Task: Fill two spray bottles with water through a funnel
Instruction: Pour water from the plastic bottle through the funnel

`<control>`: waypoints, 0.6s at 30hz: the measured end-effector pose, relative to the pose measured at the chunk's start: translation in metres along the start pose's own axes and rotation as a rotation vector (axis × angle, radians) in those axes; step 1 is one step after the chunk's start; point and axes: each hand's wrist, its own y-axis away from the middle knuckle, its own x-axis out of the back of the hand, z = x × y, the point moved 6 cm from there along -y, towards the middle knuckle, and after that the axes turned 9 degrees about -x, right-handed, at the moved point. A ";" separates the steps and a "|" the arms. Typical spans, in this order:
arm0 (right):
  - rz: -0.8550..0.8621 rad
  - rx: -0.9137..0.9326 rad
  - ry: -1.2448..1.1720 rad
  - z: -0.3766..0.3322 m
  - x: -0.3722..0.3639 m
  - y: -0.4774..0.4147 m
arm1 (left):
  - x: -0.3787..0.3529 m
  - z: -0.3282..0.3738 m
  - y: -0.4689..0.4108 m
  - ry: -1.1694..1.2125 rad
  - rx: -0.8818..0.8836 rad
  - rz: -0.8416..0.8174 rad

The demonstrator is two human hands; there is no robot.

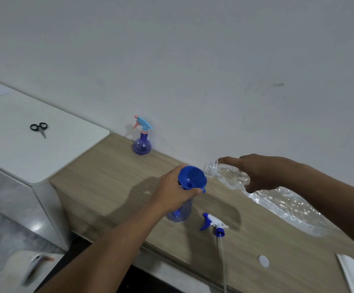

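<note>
Left hand (176,187) curled round neck of open spray bottle (180,214), blue funnel (192,177) seated in it | right hand (262,172) clamped on tilted clear water bottle (277,204), mouth at funnel rim's 2 o'clock | second spray bottle (142,144) at 11 o'clock by wall | detached spray head (213,224) at 5 o'clock on wooden counter (108,176)

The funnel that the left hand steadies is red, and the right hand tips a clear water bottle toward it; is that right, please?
Not quite: the head view shows the funnel is blue, not red. The left hand does steady it, and the right hand tips the clear water bottle toward it.
</note>
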 end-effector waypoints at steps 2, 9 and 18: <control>-0.001 0.000 0.012 0.000 0.001 0.000 | 0.000 0.000 0.000 -0.003 -0.002 -0.002; -0.003 -0.012 0.059 -0.004 0.005 0.002 | 0.000 0.001 0.001 0.000 0.007 0.001; -0.016 -0.007 0.089 -0.007 0.005 0.003 | 0.000 0.002 0.001 0.014 0.016 -0.010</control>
